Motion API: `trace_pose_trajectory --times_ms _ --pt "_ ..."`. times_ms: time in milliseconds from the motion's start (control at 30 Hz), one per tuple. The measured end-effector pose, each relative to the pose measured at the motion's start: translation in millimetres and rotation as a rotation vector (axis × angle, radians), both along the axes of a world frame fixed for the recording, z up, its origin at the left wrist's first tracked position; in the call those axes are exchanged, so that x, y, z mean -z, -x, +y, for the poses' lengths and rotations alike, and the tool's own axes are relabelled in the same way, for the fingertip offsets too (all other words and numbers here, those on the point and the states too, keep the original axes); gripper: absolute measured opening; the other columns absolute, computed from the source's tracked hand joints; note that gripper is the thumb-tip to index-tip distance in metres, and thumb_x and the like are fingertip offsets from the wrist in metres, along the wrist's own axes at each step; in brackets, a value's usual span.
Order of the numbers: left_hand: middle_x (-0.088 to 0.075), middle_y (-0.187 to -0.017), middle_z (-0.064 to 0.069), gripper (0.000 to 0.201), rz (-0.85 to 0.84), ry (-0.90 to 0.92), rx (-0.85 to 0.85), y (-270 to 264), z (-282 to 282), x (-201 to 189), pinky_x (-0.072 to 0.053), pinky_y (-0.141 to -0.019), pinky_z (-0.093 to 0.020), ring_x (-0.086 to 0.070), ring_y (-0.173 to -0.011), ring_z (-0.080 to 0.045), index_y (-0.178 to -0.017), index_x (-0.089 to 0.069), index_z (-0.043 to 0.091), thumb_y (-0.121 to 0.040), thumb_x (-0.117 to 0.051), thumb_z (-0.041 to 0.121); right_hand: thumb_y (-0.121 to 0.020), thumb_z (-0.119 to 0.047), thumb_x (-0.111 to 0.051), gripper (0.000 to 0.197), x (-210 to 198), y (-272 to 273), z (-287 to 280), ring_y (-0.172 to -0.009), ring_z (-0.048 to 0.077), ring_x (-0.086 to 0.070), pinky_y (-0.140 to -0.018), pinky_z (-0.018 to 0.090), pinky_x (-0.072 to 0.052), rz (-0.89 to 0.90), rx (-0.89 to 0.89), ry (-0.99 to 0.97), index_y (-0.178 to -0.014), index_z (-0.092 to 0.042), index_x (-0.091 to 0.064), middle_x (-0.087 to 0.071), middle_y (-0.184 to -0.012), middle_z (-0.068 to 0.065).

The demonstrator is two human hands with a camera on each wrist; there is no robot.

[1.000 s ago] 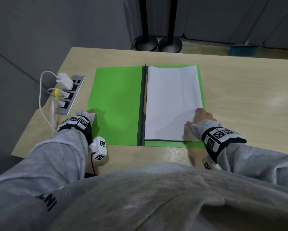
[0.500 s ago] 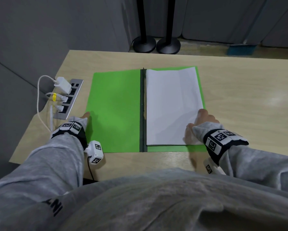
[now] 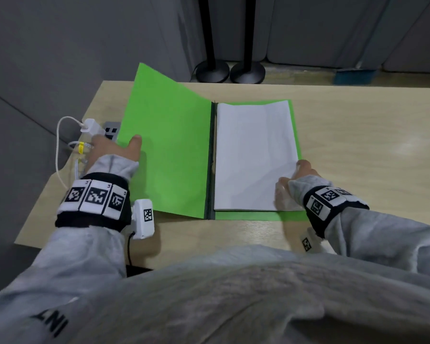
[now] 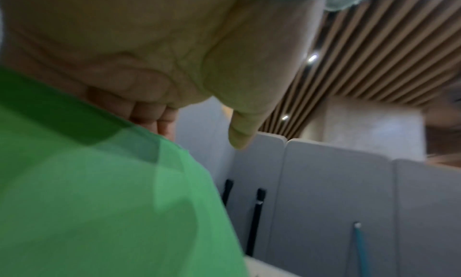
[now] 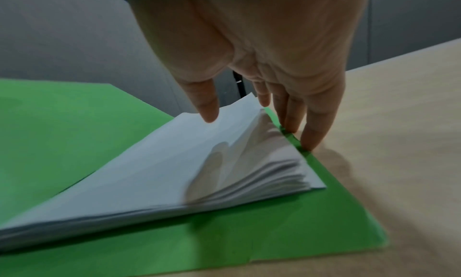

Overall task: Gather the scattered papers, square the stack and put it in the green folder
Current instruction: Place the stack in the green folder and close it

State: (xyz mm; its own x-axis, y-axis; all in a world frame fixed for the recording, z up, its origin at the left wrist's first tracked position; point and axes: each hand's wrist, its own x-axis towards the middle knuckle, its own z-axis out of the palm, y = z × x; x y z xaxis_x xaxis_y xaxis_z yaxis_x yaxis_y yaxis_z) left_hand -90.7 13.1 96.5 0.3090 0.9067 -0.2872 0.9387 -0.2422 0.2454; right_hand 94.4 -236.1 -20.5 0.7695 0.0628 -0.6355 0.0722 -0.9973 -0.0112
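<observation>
Head view: the green folder (image 3: 169,150) lies open near the tabletop's (image 3: 358,145) left edge, its left cover raised by the left hand (image 3: 112,151).

The smooth, thin cover is pinched at its outer edge, thumb on the inner face, fingers curled behind. The white paper stack (image 3: 253,155) lies squared on the right flap beside the dark spine. The right hand (image 3: 297,177) rests with straight fingers on the stack's right edge, where the sheets fan slightly; fingertips touch the green flap. A metal socket strip (image 3: 111,130) with white plugs sits behind the raised cover. Both wrists wear black bands with square coded tags. Sleeve lettering is partly hidden.
</observation>
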Motion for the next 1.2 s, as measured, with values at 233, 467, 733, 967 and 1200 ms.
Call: trace_pose_trajectory --times_ms 233,467,733,967,1200 --pt "-0.065 -0.095 0.006 0.038 -0.464 0.228 0.365 -27.5 -70.2 -46.5 -0.054 -0.077 -0.036 -0.065 -0.082 -0.016 -0.112 -0.054 0.024 -0.093 -0.039 0.053 -0.099 -0.041 -0.038 0.054 3.4 -4.1 -22.0 -0.116 0.034 -0.053 -0.097 0.039 -0.041 0.027 0.152 -0.224 -0.142 -0.014 -0.022 -0.052 -0.132 0.018" --pt "-0.064 -0.11 0.003 0.042 -0.257 0.403 0.692 -55.6 -100.8 -4.0 -0.044 -0.065 -0.02 -0.063 -0.096 -0.016 -0.13 -0.05 0.028 -0.097 -0.034 0.049 -0.098 -0.016 -0.046 0.048 4.8 -13.5 -53.7 -0.1 0.028 -0.056 -0.084 0.028 -0.039 0.015 0.279 -0.416 -0.143 -0.017 -0.028 -0.057 -0.127 0.017" --pt "-0.048 -0.137 -0.007 0.047 0.16 0.268 0.788 -71.3 -96.1 67.4 -0.047 -0.084 -0.031 -0.057 -0.105 -0.022 -0.136 -0.04 0.03 -0.094 -0.039 0.052 -0.097 -0.025 -0.049 0.047 -0.9 -19.4 -72.9 -0.126 0.03 -0.047 -0.103 0.033 -0.037 -0.18 0.203 -0.446 -0.141 -0.016 -0.035 -0.043 -0.144 0.011" --pt "0.017 -0.157 0.004 0.085 0.39 0.18 0.967 -71.5 -112.8 134.3 -0.018 -0.109 -0.066 0.008 -0.144 -0.036 -0.143 -0.005 0.047 -0.08 -0.061 0.055 -0.084 -0.065 -0.046 0.1 28.2 10.6 -56.7 -0.147 0.022 0.006 -0.12 0.042 -0.005 -0.058 -0.545 -0.133 -0.15 -0.015 0.011 0.018 -0.158 0.004" --pt "0.024 -0.155 0.004 0.092 0.426 0.201 1.023 -66.7 -83.5 152.3 -0.017 -0.112 -0.062 0.016 -0.142 -0.037 -0.142 0.007 0.049 -0.078 -0.059 0.059 -0.087 -0.068 -0.035 0.103 41.0 22.5 -33.8 -0.146 0.027 0.013 -0.119 0.038 0.001 0.012 -0.602 -0.064 -0.146 -0.005 0.02 0.025 -0.154 0.015"
